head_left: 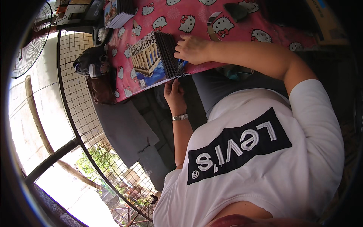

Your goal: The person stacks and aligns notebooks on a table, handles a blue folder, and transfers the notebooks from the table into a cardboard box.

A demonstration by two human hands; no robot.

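A stack of spiral notebooks [151, 60] lies by the table's near edge, its top cover showing a columned temple against blue sky. Dark coil bindings run down its right side. Over that bound side sits my right hand [192, 50], fingers bent and their tips at the coils. A small bit of blue shows under its palm; what it belongs to is hidden. Just below the stack's near corner is my left hand [175, 96], a metal watch on its wrist. Its fingers are curled with the tips close together at the corner; anything between them is too small to name.
A pink cartoon-cat cloth covers the table [172, 19]. Another pile of notebooks [119, 14] stands at the far left. A dark bag [89, 60] and a brown pouch [101, 89] sit beside the left edge, near wire mesh [77, 81]. A fan [34, 41] is further left.
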